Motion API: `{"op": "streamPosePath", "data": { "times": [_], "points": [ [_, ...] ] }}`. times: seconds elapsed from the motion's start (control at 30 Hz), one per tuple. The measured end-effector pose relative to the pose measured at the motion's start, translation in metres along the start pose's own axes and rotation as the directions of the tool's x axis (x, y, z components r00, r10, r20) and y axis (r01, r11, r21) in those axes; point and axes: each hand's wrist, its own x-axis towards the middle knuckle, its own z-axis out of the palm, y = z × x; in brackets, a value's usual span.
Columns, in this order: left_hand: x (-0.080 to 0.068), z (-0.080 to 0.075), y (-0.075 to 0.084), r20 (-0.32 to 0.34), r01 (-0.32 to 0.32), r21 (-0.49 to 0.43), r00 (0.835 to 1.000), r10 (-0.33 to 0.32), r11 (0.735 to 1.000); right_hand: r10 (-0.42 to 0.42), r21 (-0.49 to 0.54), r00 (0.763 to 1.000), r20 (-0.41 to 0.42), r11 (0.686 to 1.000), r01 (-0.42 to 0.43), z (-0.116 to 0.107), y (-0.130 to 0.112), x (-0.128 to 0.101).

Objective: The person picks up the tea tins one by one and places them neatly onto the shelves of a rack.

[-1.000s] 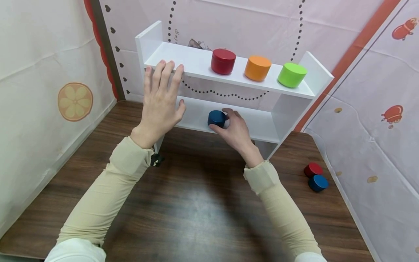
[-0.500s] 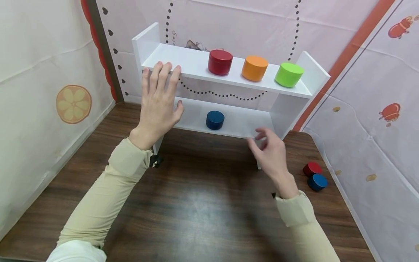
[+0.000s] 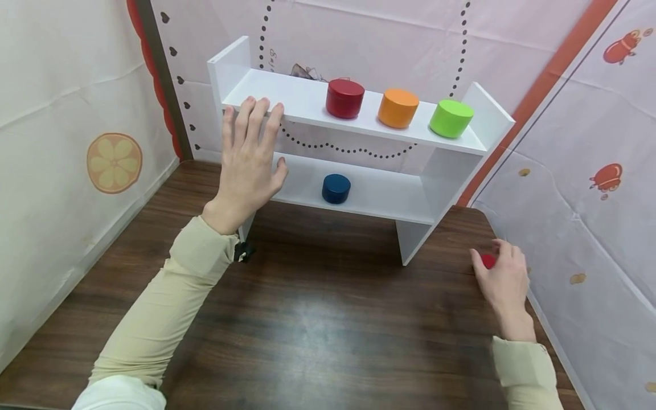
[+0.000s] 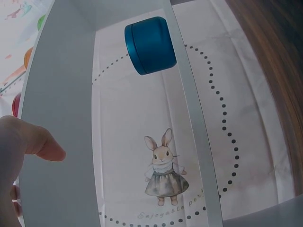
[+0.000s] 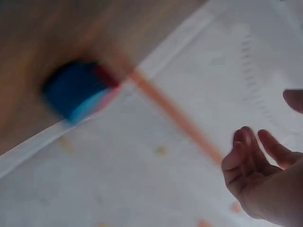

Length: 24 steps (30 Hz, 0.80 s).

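Note:
My left hand (image 3: 250, 142) lies flat against the front edge of the upper board of a white shelf (image 3: 307, 122), fingers straight; its thumb (image 4: 35, 142) shows in the left wrist view. A dark blue tin (image 3: 336, 188) (image 4: 150, 45) stands on the lower board. My right hand (image 3: 493, 254) hovers over a small red tin (image 3: 488, 261) on the wooden table (image 3: 318, 319) at the right, fingers loosely curled and holding nothing. The blurred right wrist view shows a blue tin (image 5: 71, 94) with the red tin (image 5: 105, 78) behind it, apart from my fingers (image 5: 248, 156).
A red tin (image 3: 345, 98), an orange tin (image 3: 398, 107) and a green tin (image 3: 451, 118) stand in a row on the upper board. Patterned cloth walls close in the table on the left, back and right.
My right hand let go of the blue tin on the lower board and swept right and down to the red tin on the table. The left hand stayed on the shelf.

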Motion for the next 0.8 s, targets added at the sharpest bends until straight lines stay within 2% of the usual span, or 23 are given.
{"op": "streamPosePath", "data": {
  "times": [0.07,0.17,0.23,0.3,0.37,0.4,0.63,0.8],
  "points": [
    [0.000,0.000,0.000,0.001,0.001,0.002,1.000,-0.001,1.000,0.076,-0.077,0.993,0.092,0.995,-0.069,-0.002,0.020,-0.001],
    [-0.001,0.001,0.000,0.001,0.001,-0.003,1.000,-0.001,1.000,0.171,-0.186,0.955,0.241,0.974,-0.128,-0.003,0.047,-0.004],
    [-0.001,0.001,-0.001,0.000,0.000,0.002,1.000,0.000,1.000,0.228,-0.239,0.911,0.344,0.959,-0.150,-0.005,0.060,-0.005],
    [-0.001,0.001,-0.001,-0.004,0.000,0.004,1.000,0.000,1.000,0.279,-0.273,0.856,0.434,0.947,-0.170,-0.005,0.071,-0.006],
    [-0.001,0.000,-0.001,-0.009,0.000,0.007,1.000,0.000,1.000,0.315,-0.289,0.810,0.494,0.939,-0.188,-0.005,0.078,-0.006],
    [-0.001,0.000,-0.001,-0.011,-0.001,0.012,1.000,0.001,1.000,0.320,-0.288,0.795,0.515,0.938,-0.191,-0.004,0.080,-0.006],
    [0.000,0.001,-0.001,-0.010,-0.003,0.015,1.000,0.003,1.000,0.269,-0.205,0.763,0.588,0.962,-0.181,-0.001,0.092,-0.003],
    [0.000,0.001,-0.001,0.003,0.003,0.009,1.000,-0.003,1.000,0.329,-0.206,0.721,0.610,0.944,-0.257,0.002,0.098,-0.001]
  ]
}}
